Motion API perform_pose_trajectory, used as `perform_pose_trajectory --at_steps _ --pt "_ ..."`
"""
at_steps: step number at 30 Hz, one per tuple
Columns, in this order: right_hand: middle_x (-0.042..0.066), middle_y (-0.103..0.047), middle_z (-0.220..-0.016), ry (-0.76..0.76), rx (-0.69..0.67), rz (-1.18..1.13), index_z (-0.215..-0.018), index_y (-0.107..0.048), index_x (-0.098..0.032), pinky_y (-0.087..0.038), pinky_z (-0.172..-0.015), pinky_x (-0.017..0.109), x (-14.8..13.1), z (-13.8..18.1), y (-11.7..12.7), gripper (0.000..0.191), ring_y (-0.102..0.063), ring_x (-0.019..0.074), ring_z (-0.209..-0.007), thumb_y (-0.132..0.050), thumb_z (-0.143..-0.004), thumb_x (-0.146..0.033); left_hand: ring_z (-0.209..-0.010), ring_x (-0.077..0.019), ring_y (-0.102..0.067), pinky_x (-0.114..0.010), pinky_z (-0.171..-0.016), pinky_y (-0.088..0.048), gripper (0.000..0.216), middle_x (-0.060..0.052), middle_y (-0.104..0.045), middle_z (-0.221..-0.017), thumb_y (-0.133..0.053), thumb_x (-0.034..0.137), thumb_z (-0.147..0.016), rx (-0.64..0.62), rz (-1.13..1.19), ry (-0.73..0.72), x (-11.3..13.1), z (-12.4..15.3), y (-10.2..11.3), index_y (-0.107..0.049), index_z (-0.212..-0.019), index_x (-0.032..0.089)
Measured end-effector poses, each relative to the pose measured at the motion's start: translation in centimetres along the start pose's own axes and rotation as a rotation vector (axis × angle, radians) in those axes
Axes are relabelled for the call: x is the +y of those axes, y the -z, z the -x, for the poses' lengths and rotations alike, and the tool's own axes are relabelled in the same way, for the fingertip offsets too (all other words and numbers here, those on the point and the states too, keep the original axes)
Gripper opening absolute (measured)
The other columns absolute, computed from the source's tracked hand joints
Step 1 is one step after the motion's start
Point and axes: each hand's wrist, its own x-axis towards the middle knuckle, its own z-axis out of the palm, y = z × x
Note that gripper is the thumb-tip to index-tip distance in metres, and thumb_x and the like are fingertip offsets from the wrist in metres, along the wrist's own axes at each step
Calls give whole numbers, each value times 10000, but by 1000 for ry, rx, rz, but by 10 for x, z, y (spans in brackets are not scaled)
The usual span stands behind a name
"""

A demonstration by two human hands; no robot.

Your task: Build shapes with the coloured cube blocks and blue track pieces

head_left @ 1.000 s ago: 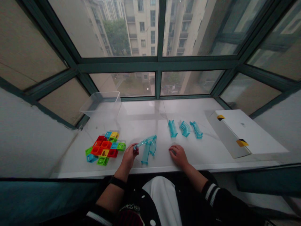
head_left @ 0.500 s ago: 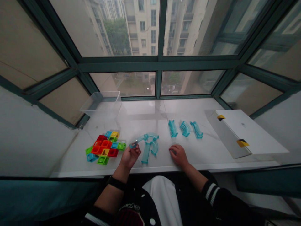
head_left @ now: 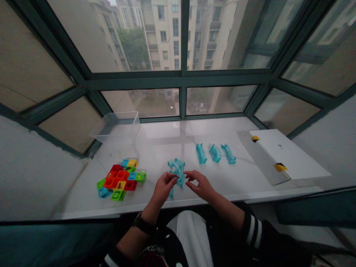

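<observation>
My left hand (head_left: 164, 185) is closed in a pinch at the near side of a cluster of translucent blue toy track pieces. Between its fingertips seems to be a curved track piece (head_left: 172, 166), overlapping another curved piece (head_left: 181, 177) behind it. Of a straight track piece (head_left: 171, 193) below, only the lower end shows; the left hand hides the rest. Just right of the cluster is my right hand (head_left: 198, 185), thumb and forefinger apart, holding nothing. Whether its forefinger touches the curved piece I cannot tell.
Three blue track pieces (head_left: 215, 153) lie in a row farther back on the right. Joined coloured blocks (head_left: 120, 178) lie at left, before a clear plastic bin (head_left: 115, 128). A white box (head_left: 289, 154) with yellow-black tabs stands at right. Windows (head_left: 182, 79) border the white counter.
My left hand has carried the curved track piece to the right, over the other pieces. My right hand has moved left to the cluster and its fingers have spread. The view has shifted slightly.
</observation>
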Motion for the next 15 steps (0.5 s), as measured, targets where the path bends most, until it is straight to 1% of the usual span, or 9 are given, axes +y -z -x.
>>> perform_pose_trajectory --at_steps 2,5,9,11,13,15 --pt "47 -704 -1079 34 37 30 -1327 -666 -311 -588 -865 362 -8 -1 -1 367 -683 181 -885 -704 -962 -316 -857 -212 -695 -345 -831 -537 330 -60 -764 -918 -825 476 -776 3 -35 -26 3 2 -7 -684 -895 203" --pt "52 -688 -1082 37 89 45 -1254 -703 -299 -595 -847 358 -10 1 -3 306 -687 186 -886 -725 -950 -322 -841 -217 -691 -348 -832 -535 285 -53 -760 -894 -827 450 -781 9 -138 -65 4 4 -13 -700 -881 215" --pt "49 -702 -1032 37 91 54 -1157 -729 -295 -598 -826 357 -5 3 0 189 -689 199 -889 -697 -972 -318 -764 -201 -666 -328 -770 -528 222 -29 -744 -837 -821 412 -788 35 -235 -102 5 2 -21 -715 -854 228" --pt "49 -706 -1000 33 118 85 -1133 -727 -288 -593 -825 363 -2 4 6 161 -682 208 -887 -682 -980 -309 -732 -195 -658 -321 -733 -528 199 -21 -734 -817 -808 397 -807 16 -264 -118 6 -3 -28 -735 -893 233" --pt "51 -709 -990 11 169 134 -1124 -726 -280 -585 -838 374 4 4 15 157 -674 217 -894 -674 -977 -303 -735 -187 -662 -316 -714 -541 216 -34 -739 -892 -793 370 -828 -41 -299 -157 9 -10 -37 -762 -999 241" --pt "59 -717 -1008 -26 230 188 -1123 -726 -274 -579 -864 393 12 6 27 165 -671 228 -910 -666 -973 -307 -780 -176 -673 -308 -703 -564 295 -68 -726 -1075 -784 338 -839 -115 -326 -223 13 -19 -49 -768 -1122 257"
